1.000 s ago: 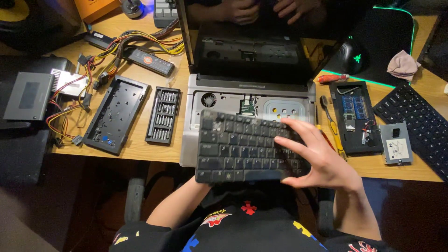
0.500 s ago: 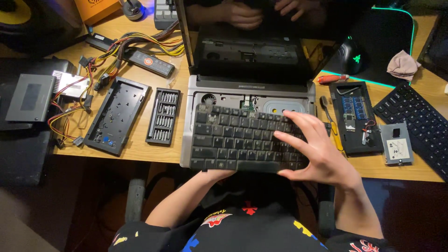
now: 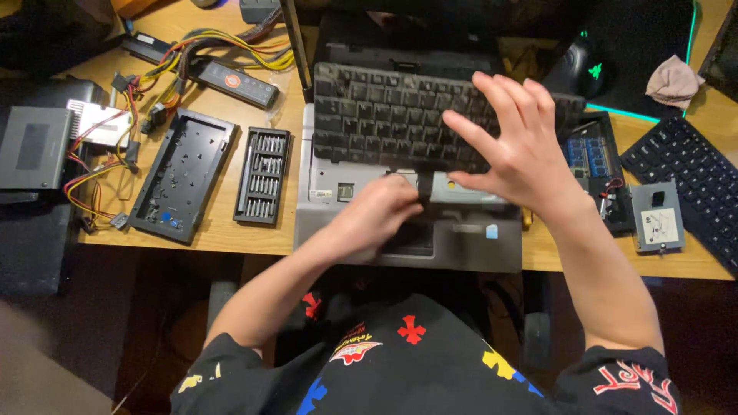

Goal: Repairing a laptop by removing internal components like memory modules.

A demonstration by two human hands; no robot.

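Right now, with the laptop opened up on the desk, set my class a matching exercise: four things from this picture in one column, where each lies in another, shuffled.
Things:
1. laptop keyboard
2. screwdriver bit set
3. pink cloth
4. left hand

Places:
A. far right corner of the desk
B. under the right hand, lifted over the laptop base
C. on the wood left of the laptop base
D. on the palm rest, at the ribbon cable

Pairs: 1-B, 2-C, 3-A, 4-D
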